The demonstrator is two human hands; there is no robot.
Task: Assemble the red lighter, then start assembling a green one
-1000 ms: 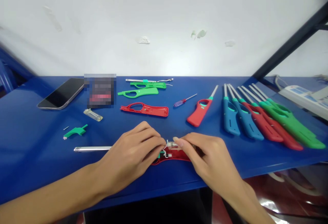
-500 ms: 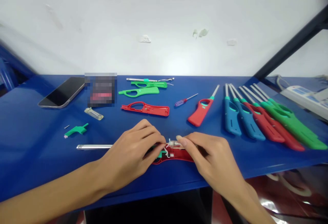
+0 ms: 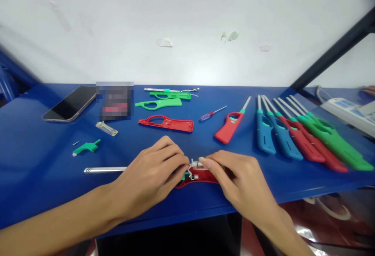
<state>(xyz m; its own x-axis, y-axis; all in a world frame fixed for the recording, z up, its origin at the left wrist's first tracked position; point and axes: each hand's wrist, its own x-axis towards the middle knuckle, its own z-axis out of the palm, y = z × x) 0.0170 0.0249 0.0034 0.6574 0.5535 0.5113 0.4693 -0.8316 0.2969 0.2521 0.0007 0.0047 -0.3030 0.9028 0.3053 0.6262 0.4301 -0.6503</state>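
Observation:
An opened red lighter casing (image 3: pixel 206 177) lies at the table's front, with its long metal tube (image 3: pixel 105 169) pointing left. My left hand (image 3: pixel 155 174) is closed over the casing's trigger end, fingertips at a thin white tube (image 3: pixel 191 175) and green part. My right hand (image 3: pixel 243 176) is closed, thumb and fingers pinching a clear fuel tank (image 3: pixel 197 165) at the casing's upper edge. The palm side of both hands is hidden, so part of the grip cannot be seen. Behind them lies an empty red casing half (image 3: pixel 175 125).
Behind are green casing halves (image 3: pixel 164 103), a small screwdriver (image 3: pixel 208 116) and a whole red lighter (image 3: pixel 230 128). Several lighters (image 3: pixel 293 143) line the right. At left are a phone (image 3: pixel 70 104), a blurred-out box (image 3: pixel 115 102), another clear tank (image 3: pixel 107 128) and a green trigger (image 3: pixel 88 147).
The metal tube's free end has shifted slightly left and down. Both hands keep nearly the same hold, with the right thumb a touch further left on the tank.

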